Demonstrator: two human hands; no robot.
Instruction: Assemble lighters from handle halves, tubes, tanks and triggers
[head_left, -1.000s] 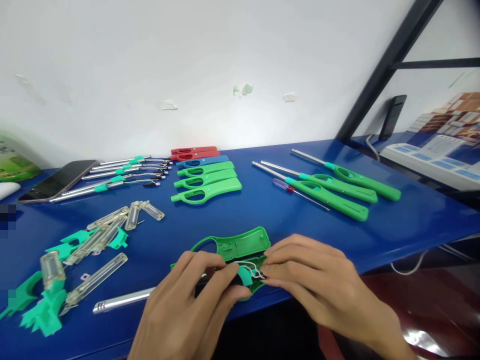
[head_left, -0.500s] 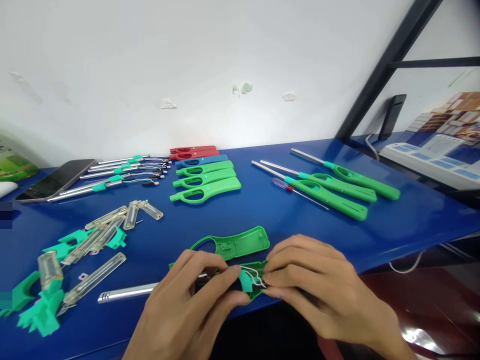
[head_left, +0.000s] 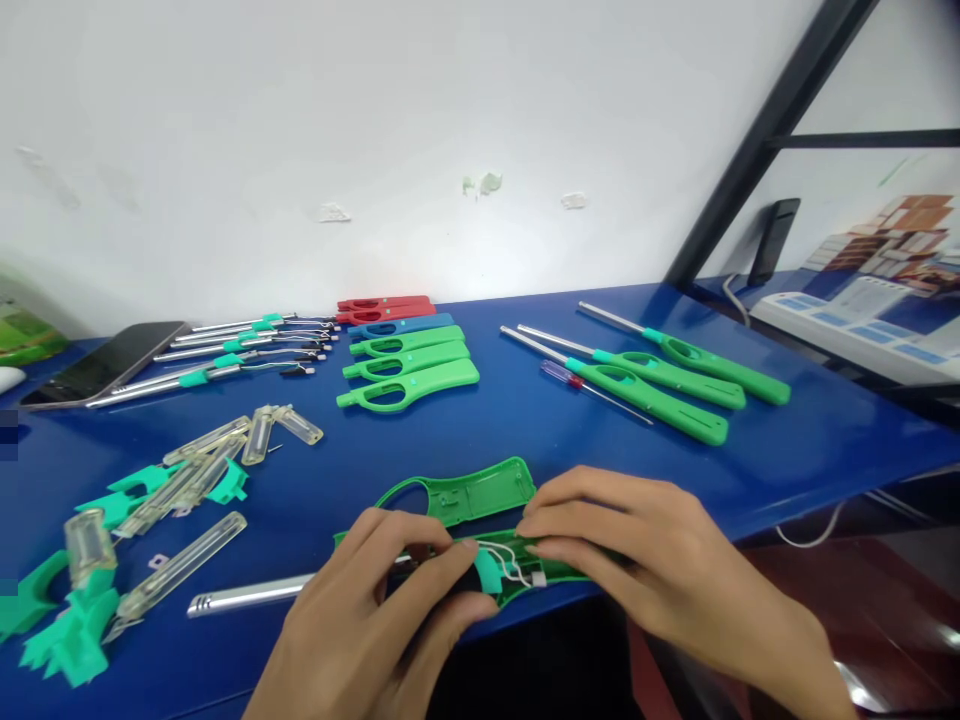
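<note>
My left hand [head_left: 367, 610] is closed on an opened green utility lighter, thumb and fingers pinching its inner parts. The lighter's metal tube [head_left: 251, 595] sticks out to the left from under that hand. Just right of the left fingertips are a teal piece [head_left: 489, 572] and thin white wires [head_left: 511, 562], with a small white tip [head_left: 538, 579] inside the green half-shell [head_left: 566, 570]. My right hand [head_left: 645, 540] bends over the right part of this half-shell, fingers closed at its far edge; its fingertips are partly hidden. A matching loose half-shell [head_left: 484, 490] lies behind, hollow side up.
Several clear fuel tanks [head_left: 187, 565] and teal pieces [head_left: 79, 630] lie at left. Behind them are tube assemblies [head_left: 195, 378], a phone [head_left: 112, 365] and coloured shells [head_left: 412, 385]. Assembled green lighters [head_left: 660, 405] and a screwdriver [head_left: 596, 388] lie at right.
My right fingers have let go of the white wires and shifted onto the half-shell's right part, uncovering the small white tip. My left hand keeps its grip.
</note>
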